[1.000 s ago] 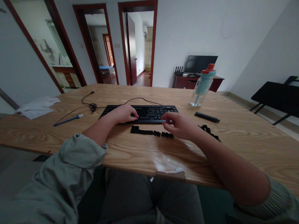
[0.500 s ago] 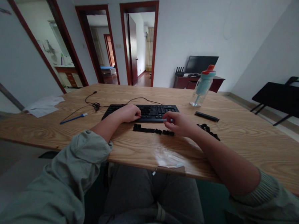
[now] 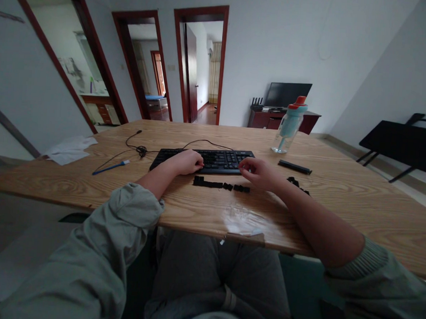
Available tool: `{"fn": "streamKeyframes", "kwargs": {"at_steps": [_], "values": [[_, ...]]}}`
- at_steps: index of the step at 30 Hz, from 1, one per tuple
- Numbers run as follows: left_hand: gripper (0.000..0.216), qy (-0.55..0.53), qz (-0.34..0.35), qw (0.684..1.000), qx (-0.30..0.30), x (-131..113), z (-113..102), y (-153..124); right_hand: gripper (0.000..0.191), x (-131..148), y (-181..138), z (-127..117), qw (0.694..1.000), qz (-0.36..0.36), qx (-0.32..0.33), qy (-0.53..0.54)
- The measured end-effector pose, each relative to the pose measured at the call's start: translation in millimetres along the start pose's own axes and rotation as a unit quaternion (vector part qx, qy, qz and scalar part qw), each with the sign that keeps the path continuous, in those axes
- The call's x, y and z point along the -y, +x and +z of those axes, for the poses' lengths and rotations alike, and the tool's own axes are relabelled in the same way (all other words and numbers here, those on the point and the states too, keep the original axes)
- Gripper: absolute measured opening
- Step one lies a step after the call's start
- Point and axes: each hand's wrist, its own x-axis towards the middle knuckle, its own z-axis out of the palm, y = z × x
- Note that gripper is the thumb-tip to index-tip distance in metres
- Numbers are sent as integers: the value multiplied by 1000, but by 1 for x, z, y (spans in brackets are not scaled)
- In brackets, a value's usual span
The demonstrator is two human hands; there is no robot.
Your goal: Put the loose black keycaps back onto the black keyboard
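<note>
A black keyboard (image 3: 220, 160) lies on the wooden table (image 3: 339, 194), its cable trailing to the left. My left hand (image 3: 184, 162) rests on the keyboard's left half with its fingers curled. My right hand (image 3: 258, 173) hovers at the keyboard's front right edge, fingers pinched; what they hold is too small to make out. A row of loose black keycaps (image 3: 220, 184) lies on the table just in front of the keyboard, between my hands. A small heap of more black keycaps (image 3: 297, 184) sits to the right, partly hidden behind my right wrist.
A clear bottle (image 3: 289, 125) with a teal and red lid stands behind the keyboard on the right. Near it lies a long black bar (image 3: 294, 167). A blue pen (image 3: 110, 167) and white paper (image 3: 70, 149) lie at the left. A clear plastic scrap (image 3: 240, 226) sits at the near edge.
The head camera has tilted and shifted slightly, so everything sits a little further right. My right hand has drawn back a little from the keyboard's edge. My left hand stays on the keys.
</note>
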Motion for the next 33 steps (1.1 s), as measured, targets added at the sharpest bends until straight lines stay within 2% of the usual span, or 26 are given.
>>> {"fn": "streamKeyframes", "kwargs": {"at_steps": [5, 12, 20, 27, 33], "values": [[23, 18, 18, 1000, -11, -1, 3, -2, 20, 1, -1, -3, 1000, 5, -9, 11], [28, -45, 37, 994, -97, 11, 4, -11, 22, -7, 0, -15, 999, 3, -34, -3], [20, -53, 76, 993, -71, 16, 7, -9, 19, -2, -1, -24, 999, 3, -48, -8], [18, -38, 54, 997, -32, 13, 4, -6, 18, -3, 0, -22, 999, -2, -38, -18], [24, -75, 2, 996, -54, 12, 3, -13, 20, -2, 0, -22, 999, 3, -24, -26]]}}
